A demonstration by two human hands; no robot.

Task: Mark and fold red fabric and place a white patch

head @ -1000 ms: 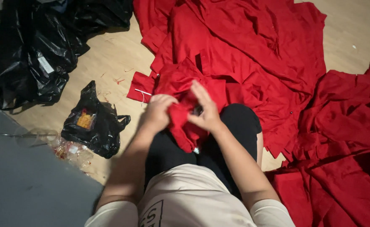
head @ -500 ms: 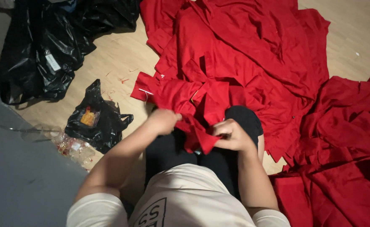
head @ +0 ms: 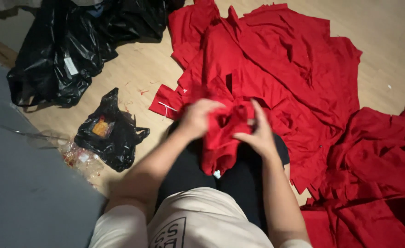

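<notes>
A bunched red fabric piece hangs over my lap, held between both hands. My left hand grips its upper left part, slightly blurred. My right hand pinches its right side with the fingers curled around the cloth. Beyond my hands a large spread pile of red garments lies on the wooden floor. A second heap of red cloth sits at my right. My black-trousered legs are under the fabric.
A big black plastic bag lies at the far left. A small black bag with something orange inside sits left of my knee, next to crumpled clear wrapping. A grey surface fills the lower left.
My hands have lifted and come together on the red piece, bunching it above my lap. The view has shifted slightly.
</notes>
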